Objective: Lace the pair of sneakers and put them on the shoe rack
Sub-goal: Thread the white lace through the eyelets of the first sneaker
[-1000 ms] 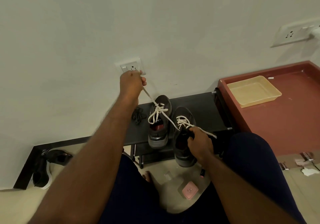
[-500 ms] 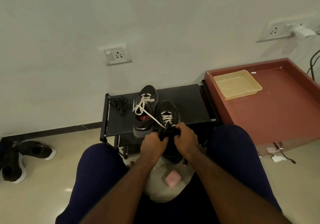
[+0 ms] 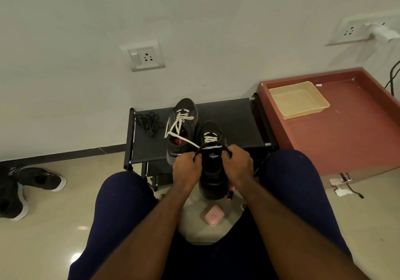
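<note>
Fingers of our left hand [image 3: 187,169] are curled, pinching the white lace [image 3: 187,141] at the throat of the near sneaker [image 3: 213,185]. Our right hand [image 3: 237,163] curls its fingers on the opposite edge of the opening. That sneaker's toe lies on the shoe rack [image 3: 237,124], heel jutting past the front rail. The far sneaker [image 3: 186,108] stands just beside it, loosely laced. Black laces [image 3: 149,122] lie bundled at the rack's left end. A yellow tray [image 3: 299,101] sits on the red cabinet [image 3: 346,134].

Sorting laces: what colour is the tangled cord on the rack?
Tangled cord: black, head view.
</note>
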Demonstrator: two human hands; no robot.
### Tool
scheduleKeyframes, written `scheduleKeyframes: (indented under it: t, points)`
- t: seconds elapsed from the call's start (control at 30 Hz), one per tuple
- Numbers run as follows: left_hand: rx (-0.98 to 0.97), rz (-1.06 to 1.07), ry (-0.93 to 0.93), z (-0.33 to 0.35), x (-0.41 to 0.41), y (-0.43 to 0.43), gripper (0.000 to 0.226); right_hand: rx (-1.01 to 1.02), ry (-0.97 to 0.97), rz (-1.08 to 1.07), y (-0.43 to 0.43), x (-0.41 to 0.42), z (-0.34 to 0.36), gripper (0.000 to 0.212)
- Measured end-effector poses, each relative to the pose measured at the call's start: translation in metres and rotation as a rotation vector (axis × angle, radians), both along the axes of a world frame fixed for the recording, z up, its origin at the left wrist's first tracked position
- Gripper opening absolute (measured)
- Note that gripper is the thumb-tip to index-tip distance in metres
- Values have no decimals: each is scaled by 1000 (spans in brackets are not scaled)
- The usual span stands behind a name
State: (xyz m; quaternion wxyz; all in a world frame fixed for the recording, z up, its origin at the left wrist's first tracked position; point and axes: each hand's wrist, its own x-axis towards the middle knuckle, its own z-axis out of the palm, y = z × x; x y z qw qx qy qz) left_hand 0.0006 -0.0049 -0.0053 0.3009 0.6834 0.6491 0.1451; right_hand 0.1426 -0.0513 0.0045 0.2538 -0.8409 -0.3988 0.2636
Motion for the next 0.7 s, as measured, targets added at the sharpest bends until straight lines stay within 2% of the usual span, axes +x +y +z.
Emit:
scheduleKeyframes:
  t: [0.1, 0.2, 0.3, 0.4, 0.53, 0.63, 0.7]
  points:
    - [-34, -20, -59, 0, 0, 1, 36, 41, 20, -11, 1, 4, 0, 14]
    - [-15, -84, -42, 1, 2, -1, 27, 40, -25, -12, 1, 3, 0, 15]
    - [156, -45, -18, 14, 6, -3, 17, 63, -69, 22, 1, -1, -1, 19]
    - [308, -172, -7, 25, 18, 0, 18, 60, -86, 77, 2, -2, 0, 23]
    - [268, -321, 132, 22, 35, 10, 23, 55, -61, 106, 4, 1, 1, 23]
    - [248, -311, 200, 20, 44, 14, 20, 47, -33, 108, 2, 2, 2, 23]
    - [240, -273, 165, 19, 48, 16, 19, 51, -27, 107, 2, 4, 1, 23]
